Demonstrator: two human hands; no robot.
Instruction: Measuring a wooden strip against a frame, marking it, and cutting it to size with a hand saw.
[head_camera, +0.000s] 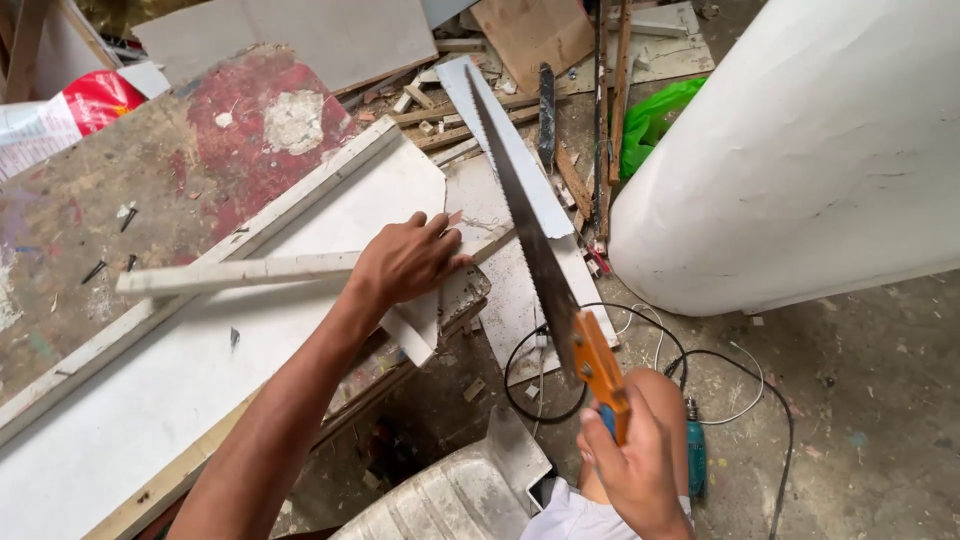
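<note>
Handsaw (530, 235) runs long axis from lower right up to upper left, tip pointing away from the person toward the scrap pile, handle end nearest the body. Blade is dark grey steel, teeth along the right edge, orange handle with a bit of blue at the grip. Blade crosses over the end of a thin wood strip (240, 272), just right of the left hand. Right hand (632, 470) is closed tight around the saw handle. Left hand (405, 262) lies palm down, fingers loosely spread, pressing the strip onto the white board (180, 370). Strip lies nearly level, left to right. 1 teal drill (696, 455) sits on the floor beside the right hand.
</note>
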